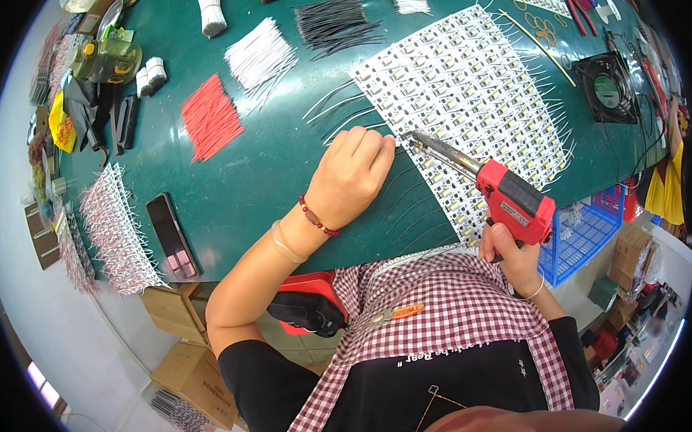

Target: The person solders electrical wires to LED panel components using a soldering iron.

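Note:
My right hand grips the handle of a red and black soldering gun. Its long metal tip points to the upper left and reaches the left edge of a white panel of small LED circuit boards. Beside that tip, my left hand is closed with the fingers curled; whatever they pinch is hidden. White wires stick out from the panel's left edge above my left hand, and thin black wires below it. Short wires also fringe the panel's right edge.
Bundles of red wires, white wires and black wires lie on the green table. A phone rests near the front edge, beside a wired panel. At right stand a black fan and a blue crate.

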The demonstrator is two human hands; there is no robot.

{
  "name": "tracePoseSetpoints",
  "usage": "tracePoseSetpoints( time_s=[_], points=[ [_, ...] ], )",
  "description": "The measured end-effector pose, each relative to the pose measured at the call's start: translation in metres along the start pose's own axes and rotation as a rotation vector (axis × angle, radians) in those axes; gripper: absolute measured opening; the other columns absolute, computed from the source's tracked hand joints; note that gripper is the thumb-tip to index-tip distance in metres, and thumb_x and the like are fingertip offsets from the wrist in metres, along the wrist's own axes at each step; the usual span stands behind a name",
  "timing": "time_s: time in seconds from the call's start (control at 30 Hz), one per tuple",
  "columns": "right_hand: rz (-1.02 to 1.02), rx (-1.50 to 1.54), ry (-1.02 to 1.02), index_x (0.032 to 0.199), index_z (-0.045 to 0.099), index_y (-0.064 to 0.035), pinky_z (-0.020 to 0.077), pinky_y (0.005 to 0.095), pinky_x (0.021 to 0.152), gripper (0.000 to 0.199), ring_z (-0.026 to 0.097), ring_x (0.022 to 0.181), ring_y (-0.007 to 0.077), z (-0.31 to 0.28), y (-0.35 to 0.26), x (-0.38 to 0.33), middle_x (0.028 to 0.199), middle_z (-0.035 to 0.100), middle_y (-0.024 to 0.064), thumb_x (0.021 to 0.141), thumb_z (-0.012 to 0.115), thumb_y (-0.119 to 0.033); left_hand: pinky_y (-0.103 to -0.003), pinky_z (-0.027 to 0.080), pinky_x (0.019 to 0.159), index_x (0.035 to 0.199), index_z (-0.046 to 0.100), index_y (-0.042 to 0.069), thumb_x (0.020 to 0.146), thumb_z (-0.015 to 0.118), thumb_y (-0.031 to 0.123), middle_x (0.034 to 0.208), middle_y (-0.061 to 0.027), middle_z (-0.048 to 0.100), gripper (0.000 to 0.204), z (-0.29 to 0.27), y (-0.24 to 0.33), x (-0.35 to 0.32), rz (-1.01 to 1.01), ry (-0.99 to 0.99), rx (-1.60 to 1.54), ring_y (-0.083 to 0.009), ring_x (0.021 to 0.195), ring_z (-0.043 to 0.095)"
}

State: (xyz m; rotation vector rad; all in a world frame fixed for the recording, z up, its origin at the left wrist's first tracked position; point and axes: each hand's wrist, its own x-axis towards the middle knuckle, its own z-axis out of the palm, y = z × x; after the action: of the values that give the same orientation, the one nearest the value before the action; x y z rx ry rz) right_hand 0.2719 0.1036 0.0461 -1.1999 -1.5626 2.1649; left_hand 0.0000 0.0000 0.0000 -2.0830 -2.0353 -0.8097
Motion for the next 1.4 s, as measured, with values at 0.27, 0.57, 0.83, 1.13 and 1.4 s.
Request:
tracePoseSetpoints(
  time_s=[0.27,0.57,0.83,1.13,1.4],
  points=[
    [-0.025,-0.157,0.004,0.091,0.062,-0.0022,0.0452,0.0253,0.055,0.01,0.057,0.06,0.009,-0.009,0.006,-0.004,0.069,0.06,0.0021,0.093,0.066,-0.011,-0.034,0.045,0.064,0.1,0.066,-0.003,0.076,0.065,0.002,0.079,-0.0083,0.046,0.025,0.006,0.002,0.002,0.0,0.012,-0.029,-0.0229,0.073,0.051],
    [-0.141,-0.226,0.003,0.127,0.047,0.0051,0.0451,0.0296,0.054,0.042,0.049,0.053,0.0131,-0.012,0.005,-0.005,0.063,0.052,0.0053,0.098,0.058,-0.023,-0.034,0.045,0.065,0.1,0.066,-0.002,0.076,0.064,0.002,0.08,-0.0081,0.047,0.024,0.007,0.003,0.001,-0.011,-0.007,-0.008,-0.0231,0.073,0.051],
    [-0.015,-0.147,0.004,0.092,0.062,-0.0036,0.0459,0.0255,0.057,0.012,0.057,0.062,0.0087,-0.015,0.011,-0.005,0.074,0.061,0.0015,0.093,0.067,-0.015,-0.035,0.045,0.064,0.099,0.065,-0.002,0.076,0.064,0.002,0.08,-0.0077,0.048,0.023,0.008,0.003,0.0,-0.001,0.0,0.031,-0.0229,0.074,0.051],
    [-0.121,-0.22,0.008,0.099,0.063,-0.0029,0.0458,0.0257,0.055,0.013,0.058,0.062,0.0084,-0.021,0.024,-0.001,0.075,0.062,0.0009,0.09,0.07,-0.009,-0.034,0.046,0.066,0.101,0.065,-0.003,0.077,0.063,0.003,0.082,-0.0085,0.049,0.025,0.007,0.003,0.0,-0.004,-0.005,0.023,-0.0234,0.076,0.052],
    [-0.142,-0.241,-0.009,0.124,0.049,0.006,0.0455,0.0311,0.057,0.04,0.049,0.054,0.0139,-0.009,0.007,-0.005,0.063,0.051,0.0057,0.099,0.056,-0.025,-0.034,0.046,0.067,0.1,0.065,-0.002,0.077,0.063,0.004,0.083,-0.0083,0.049,0.024,0.008,0.004,-0.001,-0.012,-0.012,0.027,-0.0232,0.076,0.052]
  ],
)
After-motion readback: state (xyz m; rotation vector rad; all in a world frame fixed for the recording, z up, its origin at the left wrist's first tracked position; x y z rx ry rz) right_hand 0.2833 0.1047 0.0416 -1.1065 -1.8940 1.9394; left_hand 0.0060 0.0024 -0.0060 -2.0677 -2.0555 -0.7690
